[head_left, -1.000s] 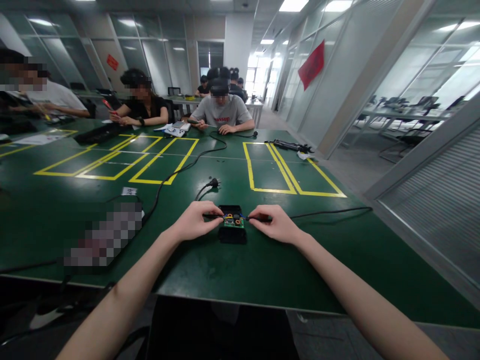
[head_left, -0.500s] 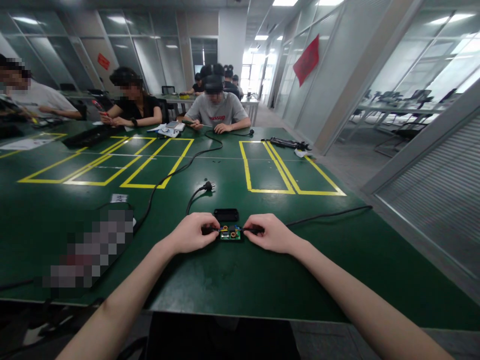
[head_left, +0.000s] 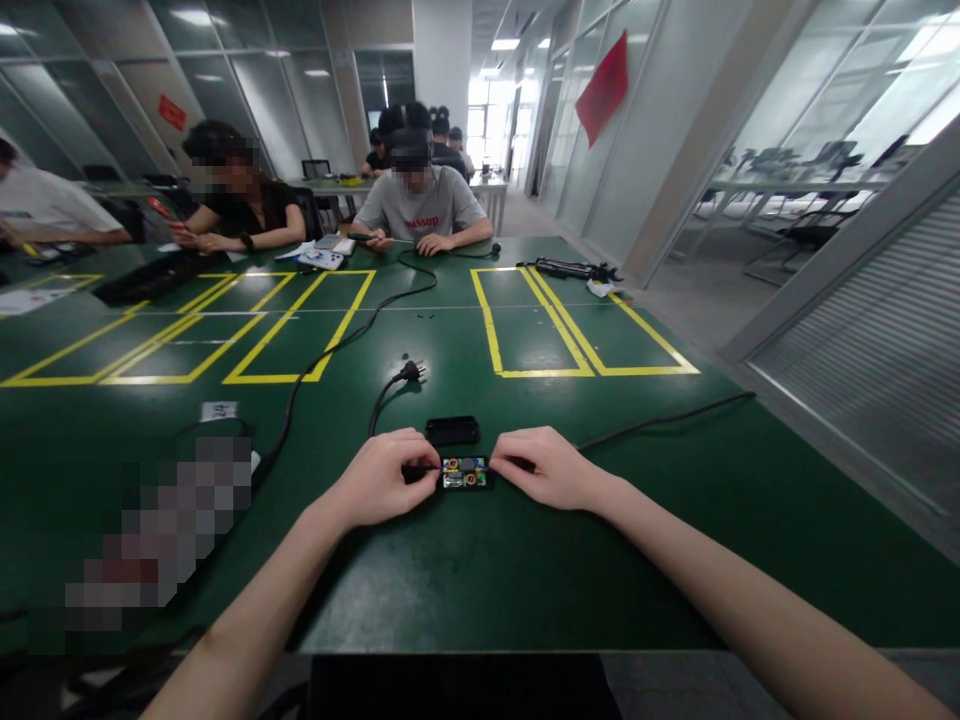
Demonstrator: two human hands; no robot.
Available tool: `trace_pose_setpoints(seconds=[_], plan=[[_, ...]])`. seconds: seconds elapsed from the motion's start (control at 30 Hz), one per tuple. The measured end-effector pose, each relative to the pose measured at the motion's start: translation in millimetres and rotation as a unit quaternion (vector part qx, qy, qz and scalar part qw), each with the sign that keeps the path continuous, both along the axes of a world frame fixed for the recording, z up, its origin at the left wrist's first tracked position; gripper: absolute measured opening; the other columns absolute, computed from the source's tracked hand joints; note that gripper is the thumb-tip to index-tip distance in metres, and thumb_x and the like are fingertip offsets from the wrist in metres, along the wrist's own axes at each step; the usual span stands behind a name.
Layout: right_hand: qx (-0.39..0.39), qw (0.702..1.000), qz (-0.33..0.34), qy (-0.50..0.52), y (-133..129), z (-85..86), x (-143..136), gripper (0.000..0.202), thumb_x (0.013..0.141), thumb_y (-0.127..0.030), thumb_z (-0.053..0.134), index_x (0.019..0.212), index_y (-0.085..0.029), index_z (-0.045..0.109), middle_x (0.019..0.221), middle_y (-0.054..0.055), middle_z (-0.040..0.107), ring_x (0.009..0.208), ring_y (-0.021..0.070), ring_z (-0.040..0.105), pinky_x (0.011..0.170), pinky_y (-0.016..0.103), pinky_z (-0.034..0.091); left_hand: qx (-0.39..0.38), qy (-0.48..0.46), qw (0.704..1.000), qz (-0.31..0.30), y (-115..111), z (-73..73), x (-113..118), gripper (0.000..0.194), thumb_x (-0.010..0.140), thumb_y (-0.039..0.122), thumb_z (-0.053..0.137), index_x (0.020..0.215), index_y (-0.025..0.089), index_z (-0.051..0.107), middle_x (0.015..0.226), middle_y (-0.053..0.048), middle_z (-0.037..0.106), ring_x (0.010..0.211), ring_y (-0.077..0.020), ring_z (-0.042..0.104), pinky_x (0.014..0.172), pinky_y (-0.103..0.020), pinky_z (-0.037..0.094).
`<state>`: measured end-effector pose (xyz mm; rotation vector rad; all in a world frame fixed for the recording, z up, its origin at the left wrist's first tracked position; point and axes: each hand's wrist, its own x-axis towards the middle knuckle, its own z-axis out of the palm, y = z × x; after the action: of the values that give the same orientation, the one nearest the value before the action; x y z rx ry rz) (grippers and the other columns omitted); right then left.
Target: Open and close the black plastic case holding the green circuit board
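A small circuit board (head_left: 464, 472) with copper-wound coils and thin coloured wires sits in a black case half on the green table. At its left end, my left hand (head_left: 390, 478) is closed in a pinch on a black power cable where it meets the case. My right hand (head_left: 551, 468) pinches the black power cable (head_left: 660, 418) at the opposite end. Fingers hide most of both cable ends. Just behind the board lies a black case cover (head_left: 452, 430), its hollow side up. A plug (head_left: 410, 371) on a short curved black cord rests beyond my left hand.
Yellow tape rectangles (head_left: 532, 373) mark the green table (head_left: 600, 590). A blurred-out long object (head_left: 165, 530) lies at left beside a black cord. A co-worker (head_left: 420, 205) sits opposite, with others at left. A black folded tool-like item (head_left: 570, 268) lies at the far right.
Both hands have shifted slightly with the board, and their fingertips sit close against its ends. Less of each cable end shows between the fingers. The view has tilted and moved a little.
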<state>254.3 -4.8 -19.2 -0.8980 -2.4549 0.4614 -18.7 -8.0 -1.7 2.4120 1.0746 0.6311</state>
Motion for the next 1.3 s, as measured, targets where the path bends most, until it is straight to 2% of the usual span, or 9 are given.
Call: trace_pose_setpoints(seconds=[0.2, 0.43, 0.63, 0.77, 0.97, 1.13, 1.3], plan=[[-0.02, 0.999, -0.024, -0.013, -0.3, -0.8, -2.1, 0.028, 0.101, -0.028, 0.051, 0.078, -0.019, 0.064, 0.073, 0.003, 0.064, 0.064, 0.0147, 0.056, 0.062, 0.026, 0.038, -0.024, 0.012, 1.0, 0.007, 1.3, 1.3, -0.6, 0.011, 0.086, 0.023, 0.063, 0.083, 0.019, 0.072, 0.08, -0.003, 0.068, 0.071, -0.0148, 0.059, 0.067, -0.026, 0.046], [0.014, 0.996, -0.07, -0.048, -2.5, -0.3, -7.0, 0.031, 0.103, -0.028, 0.049, 0.08, -0.019, 0.068, 0.078, 0.005, 0.068, 0.071, 0.0162, 0.06, 0.064, 0.027, 0.038, -0.024, 0.003, 0.999, 0.026, 3.8, -2.4, -0.7, 0.012, 0.089, 0.023, 0.061, 0.092, 0.019, 0.073, 0.081, -0.003, 0.068, 0.074, -0.0161, 0.06, 0.068, -0.027, 0.045], [0.046, 0.995, -0.076, -0.038, -4.5, -3.6, -9.8, 0.026, 0.099, -0.026, 0.055, 0.076, -0.019, 0.066, 0.075, 0.006, 0.066, 0.073, 0.0174, 0.06, 0.066, 0.028, 0.039, -0.041, -0.007, 0.999, 0.017, 2.9, -1.5, -0.1, 0.01, 0.089, 0.022, 0.061, 0.083, 0.018, 0.069, 0.08, -0.002, 0.067, 0.074, -0.0156, 0.059, 0.068, -0.027, 0.043], [0.007, 0.996, -0.078, -0.029, -3.8, -1.3, -8.2, 0.019, 0.095, -0.024, 0.06, 0.078, -0.019, 0.065, 0.075, 0.003, 0.064, 0.068, 0.015, 0.057, 0.063, 0.026, 0.038, -0.057, -0.006, 0.998, 0.017, 2.6, 0.1, 0.2, 0.013, 0.09, 0.023, 0.06, 0.082, 0.018, 0.068, 0.079, -0.002, 0.064, 0.073, -0.0156, 0.057, 0.066, -0.026, 0.041], [-0.048, 0.997, -0.058, 0.003, 1.7, -1.2, -2.4, 0.026, 0.099, -0.024, 0.053, 0.075, -0.019, 0.063, 0.072, 0.002, 0.061, 0.063, 0.0137, 0.053, 0.061, 0.026, 0.036, -0.067, -0.01, 0.998, 0.016, 1.7, 1.1, -0.1, 0.016, 0.091, 0.024, 0.058, 0.078, 0.018, 0.066, 0.081, -0.003, 0.065, 0.075, -0.0161, 0.058, 0.066, -0.027, 0.042], [-0.067, 0.996, -0.051, 0.006, 3.0, -2.4, -1.7, 0.022, 0.095, -0.023, 0.058, 0.074, -0.019, 0.065, 0.07, 0.001, 0.061, 0.061, 0.0131, 0.052, 0.06, 0.026, 0.036, -0.064, 0.002, 0.998, 0.012, 0.7, 0.7, 0.5, 0.015, 0.09, 0.022, 0.056, 0.08, 0.019, 0.066, 0.083, -0.003, 0.065, 0.077, -0.0167, 0.058, 0.067, -0.027, 0.043], [-0.05, 0.994, -0.097, -0.003, 1.1, -3.6, -11.0, 0.018, 0.089, -0.018, 0.063, 0.072, -0.019, 0.063, 0.071, 0.0, 0.059, 0.064, 0.0126, 0.053, 0.062, 0.025, 0.035, -0.062, -0.012, 0.998, 0.019, -0.2, 0.5, 1.9, 0.016, 0.09, 0.022, 0.055, 0.077, 0.019, 0.064, 0.084, -0.004, 0.064, 0.079, -0.0177, 0.059, 0.067, -0.027, 0.043]])
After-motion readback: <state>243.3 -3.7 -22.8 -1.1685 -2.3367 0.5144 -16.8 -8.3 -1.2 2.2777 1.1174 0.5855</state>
